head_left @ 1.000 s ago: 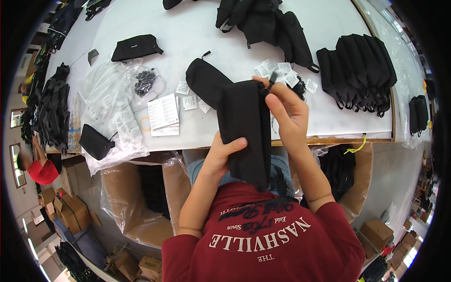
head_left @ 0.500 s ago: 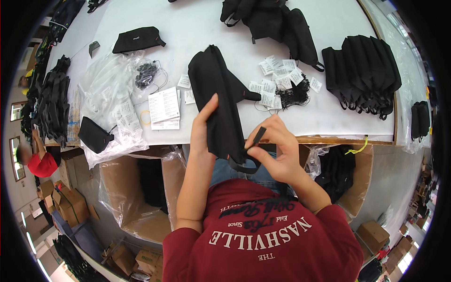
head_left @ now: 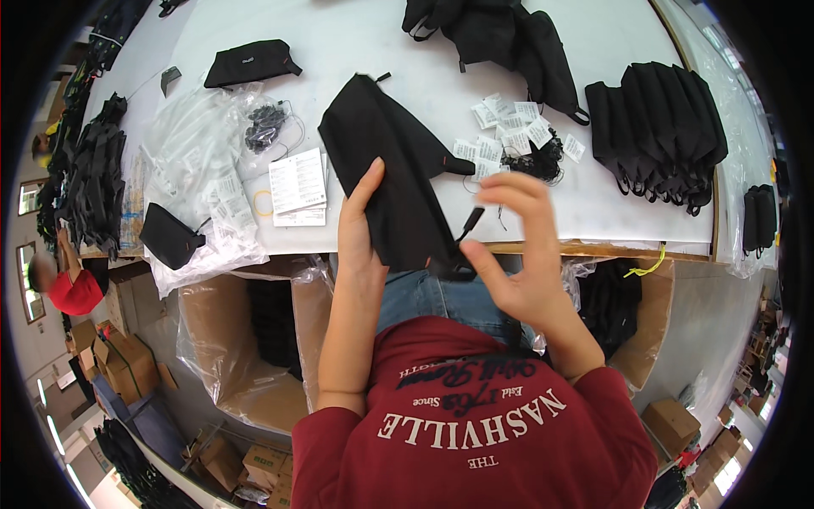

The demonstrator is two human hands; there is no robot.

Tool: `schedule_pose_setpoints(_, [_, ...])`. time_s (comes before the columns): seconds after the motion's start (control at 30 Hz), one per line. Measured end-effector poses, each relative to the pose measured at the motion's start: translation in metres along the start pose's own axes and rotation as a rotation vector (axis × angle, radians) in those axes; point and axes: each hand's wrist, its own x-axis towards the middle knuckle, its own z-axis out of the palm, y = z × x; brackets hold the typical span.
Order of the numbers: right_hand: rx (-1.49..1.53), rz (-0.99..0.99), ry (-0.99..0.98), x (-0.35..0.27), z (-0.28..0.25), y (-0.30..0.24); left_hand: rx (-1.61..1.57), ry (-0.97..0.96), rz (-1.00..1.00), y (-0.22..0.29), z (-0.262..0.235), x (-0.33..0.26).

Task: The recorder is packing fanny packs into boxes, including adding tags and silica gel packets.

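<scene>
A black zip pouch [head_left: 386,182] with small red tabs slants over the table's front edge. My left hand [head_left: 363,225] is closed round its left side, the thumb lying on the fabric. At the pouch's lower right end, a black zipper pull [head_left: 473,222] sticks out. My right hand [head_left: 521,254] is beside the pull with thumb and fingers spread, slightly blurred, and appears to hold nothing. White tags [head_left: 513,127] with black strings lie beyond it, right of the pouch.
Folded white leaflets [head_left: 298,188] and clear plastic bags [head_left: 199,161] lie to the left. Black pouches are stacked [head_left: 657,131] at the right, with more black fabric pieces [head_left: 500,42] at the back. Open cardboard boxes [head_left: 233,339] stand below the table edge. Another person [head_left: 75,288] is at far left.
My right hand has let go of the zipper pull and spread its fingers. The pouch has tilted, its upper end swinging left and showing more of its broad side.
</scene>
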Motion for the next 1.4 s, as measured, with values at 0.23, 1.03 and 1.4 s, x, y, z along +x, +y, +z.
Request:
schedule_pose_setpoints(0.23, [-0.617,-0.366,-0.214,0.006,-0.002,0.022,-0.204,-0.208,-0.175,-0.012,-0.002,-0.017])
schedule_pose_setpoints(1.03, [-0.017,0.215,-0.140,0.011,-0.130,0.043,1.457,-0.299,0.659,0.053,-0.043,-0.030])
schedule_pose_setpoints(1.4, [-0.927,0.229,1.111,0.005,-0.355,0.086,1.826,0.311,0.837,0.090,-0.135,0.023])
